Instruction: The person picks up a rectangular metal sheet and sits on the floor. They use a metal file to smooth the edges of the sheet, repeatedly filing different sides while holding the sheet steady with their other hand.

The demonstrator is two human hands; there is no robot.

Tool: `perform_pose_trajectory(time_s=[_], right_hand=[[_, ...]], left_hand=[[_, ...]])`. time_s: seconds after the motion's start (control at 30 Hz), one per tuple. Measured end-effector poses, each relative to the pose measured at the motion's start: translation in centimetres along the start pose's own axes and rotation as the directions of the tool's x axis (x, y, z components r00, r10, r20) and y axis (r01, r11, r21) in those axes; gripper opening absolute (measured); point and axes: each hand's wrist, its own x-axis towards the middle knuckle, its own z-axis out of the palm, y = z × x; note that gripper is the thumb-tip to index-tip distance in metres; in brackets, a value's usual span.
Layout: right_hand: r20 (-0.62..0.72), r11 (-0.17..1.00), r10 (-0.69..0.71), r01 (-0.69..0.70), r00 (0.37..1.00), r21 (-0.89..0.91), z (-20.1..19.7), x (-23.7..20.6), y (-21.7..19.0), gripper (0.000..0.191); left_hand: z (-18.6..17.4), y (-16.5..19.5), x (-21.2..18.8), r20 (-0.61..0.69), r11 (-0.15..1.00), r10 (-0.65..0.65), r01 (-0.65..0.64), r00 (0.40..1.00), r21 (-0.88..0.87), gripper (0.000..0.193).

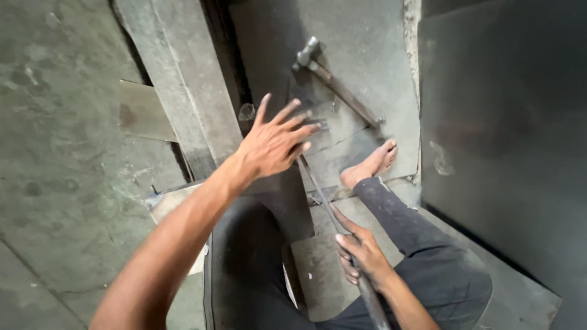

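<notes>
Left hand (273,142) is up over the floor (67,153), fingers spread wide, holding nothing, hovering just past the grey beam (183,85). Right hand (361,250) is wrapped tight around a long metal rod (318,189), which runs up under the left fingertips. A hammer (333,79) lies beyond, head to the upper left. Bare foot (370,164) rests beside the rod.

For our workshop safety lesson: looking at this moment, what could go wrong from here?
1. The bare foot lies beside the metal rod and hammer; either could strike it.
2. The left hand reaches open over the rod's far end, where its fingers could get pinched.
3. The right hand grips without gloves.
</notes>
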Motion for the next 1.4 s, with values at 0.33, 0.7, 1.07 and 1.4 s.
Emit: perform_pose_trajectory(time_s=[0.33,0.7,1.07,1.4], right_hand=[[0.234,0.883,-0.151,0.237,0.961,-0.404,-4.3,2.2,-0.2,0.087],[0.2,0.829,-0.22,0.291,0.955,-0.478,-3.9,4.7,0.7,0.086],[0.17,0.783,-0.322,0.363,0.931,-0.504,-2.6,9.1,0.8,0.08],[0.068,0.968,0.045,-0.026,0.997,-0.25,-1.4,7.7,0.0,0.094]], left_hand=[[-1.3,-2.2,6.5,0.577,0.979,-0.135,0.02,0.805,0.202,0.07],[-1.2,-4.6,7.5,0.417,0.973,-0.133,0.038,0.899,0.228,0.065],[-1.0,-5.3,7.6,0.404,0.935,-0.332,0.239,0.852,0.264,0.07],[0.8,-5.5,6.3,0.376,0.943,-0.189,0.061,0.907,0.328,0.067]])
